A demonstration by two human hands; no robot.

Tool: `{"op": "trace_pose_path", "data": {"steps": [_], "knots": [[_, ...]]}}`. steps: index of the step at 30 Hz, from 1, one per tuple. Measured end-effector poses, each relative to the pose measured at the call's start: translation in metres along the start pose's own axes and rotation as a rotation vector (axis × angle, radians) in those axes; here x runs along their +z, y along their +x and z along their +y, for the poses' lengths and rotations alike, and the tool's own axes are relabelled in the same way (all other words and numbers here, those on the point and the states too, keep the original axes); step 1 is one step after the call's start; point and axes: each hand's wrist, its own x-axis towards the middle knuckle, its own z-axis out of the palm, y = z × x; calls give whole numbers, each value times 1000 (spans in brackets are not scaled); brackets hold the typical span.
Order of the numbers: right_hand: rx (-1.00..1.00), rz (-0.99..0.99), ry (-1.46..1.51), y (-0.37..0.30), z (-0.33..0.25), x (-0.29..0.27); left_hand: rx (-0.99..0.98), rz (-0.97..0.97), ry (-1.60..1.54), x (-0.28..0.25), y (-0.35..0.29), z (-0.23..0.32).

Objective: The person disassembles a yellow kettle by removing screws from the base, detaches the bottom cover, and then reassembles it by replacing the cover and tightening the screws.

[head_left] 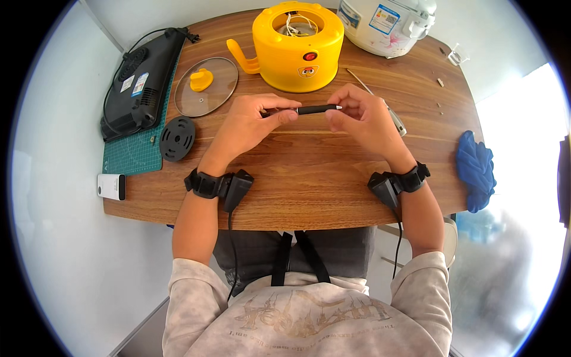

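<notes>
I hold a black pen (317,109) level above the table, its silver tip pointing right. My left hand (257,114) is closed round its left end, hiding that part. The fingers of my right hand (363,116) are pinched at the silver tip. Just beyond both hands stands a yellow pot-like appliance body (297,59) with a side handle, a red switch and loose wires showing in its round top opening. Partly behind my right hand lies a slim tool with a pale handle (397,122).
Left are a glass lid (223,83) with yellow knob, a black slotted disc (177,138), a black appliance (140,83) with its cord, a green cutting mat (134,156) and a white power bank (110,187). A white rice cooker (386,27) stands back right; a blue cloth (475,169) hangs at the right edge.
</notes>
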Motion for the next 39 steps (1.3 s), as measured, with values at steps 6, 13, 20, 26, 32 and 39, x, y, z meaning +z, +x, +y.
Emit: {"op": "trace_pose_path", "data": {"steps": [6,13,20,26,32,39], "knots": [[-126,60,-156,-1,-7,7,-17,1,7,1,-1,-1],[200,-118,-230,1,-17,-8,-54,-27,27,-1,-2,10],[-16,77,13,-1,-6,10,-48,-11,1,0,-1,4],[221,-128,-191,1,-23,-4,-45,-15,11,1,-3,4],[-137,84,-18,0,3,9,-79,-16,-21,-1,0,4],[99,-43,-340,-3,-20,2,-14,-1,20,1,-3,9]]}}
